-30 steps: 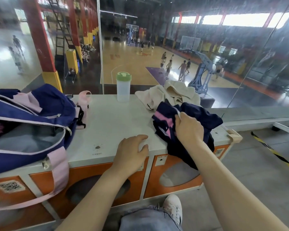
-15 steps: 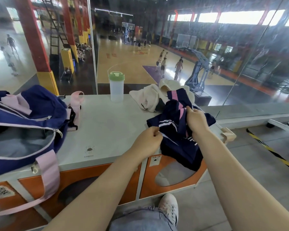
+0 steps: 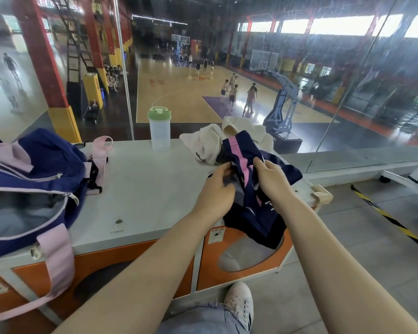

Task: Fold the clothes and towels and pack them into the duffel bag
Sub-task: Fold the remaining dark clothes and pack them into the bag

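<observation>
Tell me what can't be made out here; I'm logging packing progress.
- Duffel bag, head view: left end cut off by the frame edge; interior shadowed, contents unclear.
- Navy garment: bunched in left hand and right hand, type unclear.
- Cream clothes: partly behind the garment.

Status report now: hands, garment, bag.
Left hand and right hand both grip the navy garment with pink stripes, unfolded. Open navy duffel bag with pink straps waits left. Nothing between.
</observation>
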The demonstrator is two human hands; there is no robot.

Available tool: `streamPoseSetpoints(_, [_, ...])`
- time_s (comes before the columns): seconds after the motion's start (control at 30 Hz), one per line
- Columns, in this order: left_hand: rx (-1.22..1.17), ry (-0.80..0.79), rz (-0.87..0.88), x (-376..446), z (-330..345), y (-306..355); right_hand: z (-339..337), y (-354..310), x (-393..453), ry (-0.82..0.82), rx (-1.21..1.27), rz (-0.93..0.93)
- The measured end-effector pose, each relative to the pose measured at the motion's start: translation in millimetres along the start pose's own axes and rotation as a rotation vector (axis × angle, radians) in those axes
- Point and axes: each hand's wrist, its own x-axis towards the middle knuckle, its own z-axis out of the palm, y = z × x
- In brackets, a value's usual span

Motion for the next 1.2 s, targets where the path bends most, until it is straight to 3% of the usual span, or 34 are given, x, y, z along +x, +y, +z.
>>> streamPoseSetpoints(0.2, [0.065, -0.043, 0.058, 11.4, 2.0, -1.1, -2.6, -1.4, -8.0, -0.079, 0.122, 0.014])
streamPoseSetpoints(0.3, [0.237, 0.01, 0.119, 19.7, 1.6, -2.0, -4.6, -1.6, -10.4, -0.143, 0.11, -0.043])
streamPoseSetpoints(0.43, [0.287, -0.059, 0.112, 22.0, -4.3, 4.9, -5.4, 2.0, -1.7, -0.086, 0.015, -0.128])
streamPoseSetpoints(0.6, [-0.069, -0.215, 0.014, 16.6, -10.1, 12.7, -6.8, 2.5, 3.0, 0.017, -0.008, -0.079])
streamPoseSetpoints(0.77, [-0.487, -0.174, -0.202, 13.6, -2.7, 2.1, -21.2, -7.3, 4.3, 0.078, 0.473, 0.153])
streamPoseSetpoints(0.9, [-0.725, -0.17, -0.317, 16.1, 2.3, 6.9, -24.6, -19.8, -4.2, 0.028, 0.581, 0.158])
streamPoseSetpoints(0.97, [-0.817, -0.163, -0.335, 17.1, 4.6, 13.5, -19.3, -26.1, -11.7, -0.042, 0.492, 0.11])
streamPoseSetpoints(1.1, [-0.904, -0.174, -0.301, 9.8, -3.0, 19.2, 7.0, -35.5, -27.8, -0.102, 0.019, -0.098])
streamPoseSetpoints(1.2, [-1.044, -0.072, -0.323, -3.4, -9.0, 26.7, 24.2, -43.6, -47.4, -0.23, -0.002, -0.177])
